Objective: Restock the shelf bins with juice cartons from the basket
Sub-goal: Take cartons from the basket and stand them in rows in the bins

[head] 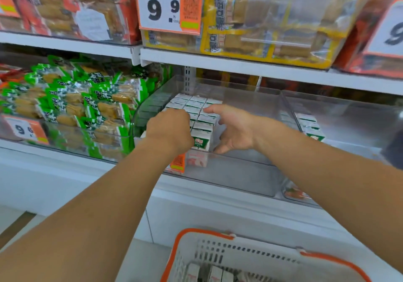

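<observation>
1. My left hand [170,130] is inside the clear shelf bin [239,172] at centre frame. The fingers are curled down over the near left part of the carton block; I see only the back of the hand, so I cannot tell whether they grip a carton or merely rest on top.

2. My right hand [231,129] sits at 3 o'clock of the left one, open and spread — thumb low near the bin floor, fingers reaching across the right face and top of the block. It appears to touch the cartons without pinching any.

3. The juice cartons [201,139] stand upright in tight rows in the left part of that bin, white tops up, with a green-and-white front marked "100%" showing between my hands.

4. A second row of cartons [310,127] stands in the neighbouring bin at 3 o'clock, against its left wall.

5. The basket [218,253], white with an orange rim, lies at 6 o'clock below the shelf — a few more cartons [214,274] show at its bottom edge.

6. At 9 o'clock, a bin holds green-wrapped snack packs [72,100]. The upper shelf carries a price tag [169,4] reading 9.9 at 12 o'clock, with bagged goods either side.
</observation>
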